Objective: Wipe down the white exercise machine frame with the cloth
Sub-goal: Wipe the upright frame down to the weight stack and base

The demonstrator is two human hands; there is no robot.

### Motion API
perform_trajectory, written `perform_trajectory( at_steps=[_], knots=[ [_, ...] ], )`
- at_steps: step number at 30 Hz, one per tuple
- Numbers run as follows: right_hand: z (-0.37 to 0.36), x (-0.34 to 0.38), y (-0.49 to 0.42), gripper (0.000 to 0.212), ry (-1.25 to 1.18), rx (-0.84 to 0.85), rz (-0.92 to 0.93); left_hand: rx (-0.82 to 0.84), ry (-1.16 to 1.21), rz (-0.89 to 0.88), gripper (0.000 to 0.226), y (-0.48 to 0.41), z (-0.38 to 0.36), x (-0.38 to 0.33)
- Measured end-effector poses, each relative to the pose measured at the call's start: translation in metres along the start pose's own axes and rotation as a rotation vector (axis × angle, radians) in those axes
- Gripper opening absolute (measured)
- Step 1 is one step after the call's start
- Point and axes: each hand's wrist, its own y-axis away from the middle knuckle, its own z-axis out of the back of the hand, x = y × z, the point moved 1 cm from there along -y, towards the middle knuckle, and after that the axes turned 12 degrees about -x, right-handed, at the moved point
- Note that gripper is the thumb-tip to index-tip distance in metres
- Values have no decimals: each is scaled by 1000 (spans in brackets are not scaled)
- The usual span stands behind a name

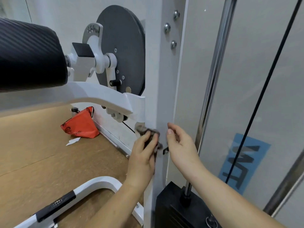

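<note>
frame [158, 79] showing white | cloth [144, 131] showing mottled grey | far disc [125, 51] showing dark grey | left pad [28, 55] showing black, diagonally ribbed | bag [80, 126] showing orange-red | floor [41, 153] showing tan | right sticker [241, 163] showing blue, black-marked

All that shows of the person is two bare arms: the left grip [143, 155] and the right grip [181, 145] are uncovered hands, each joined through a bare wrist to a bare forearm behind it. The left forearm [115, 203], behind and below its grip, looks slim and smooth and is cut off by the lower edge, while the right forearm [222, 195] shows at greater length and widens toward the lower right corner. Near the top of the right grip one fingernail [169, 131] is short, rounded and plain.
</note>
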Motion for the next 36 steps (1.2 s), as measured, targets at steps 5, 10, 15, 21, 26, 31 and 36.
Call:
perform_trajectory(
  at_steps=[5, 10, 15, 21, 26, 31, 36],
  knots=[
    [-4, -9, 10, 39, 1, 7, -29, 3, 3, -124, 37, -22, 6, -2],
    [1, -9, 10, 41, -4, -27, -20, -79, 83, 64, 50, -48, -3, -11],
    [5, -14, 13, 41, 43, -10, -22, -49, 156, 363, 44, 6, 4, -10],
    [1, -21, 16, 40, 50, 5, -37, -91, 254, 438, 27, -30, 10, -13],
    [-4, -32, 15, 41, -19, -17, -139, -112, 239, 545, 22, -16, 2, -4],
    [-9, -50, 24, 25, -58, 25, -253, -69, 264, 831, 12, 24, 1, 13],
    [-14, -62, 34, 28, -66, 69, -331, -145, 244, 704, 10, 16, -2, 4]
  ],
)
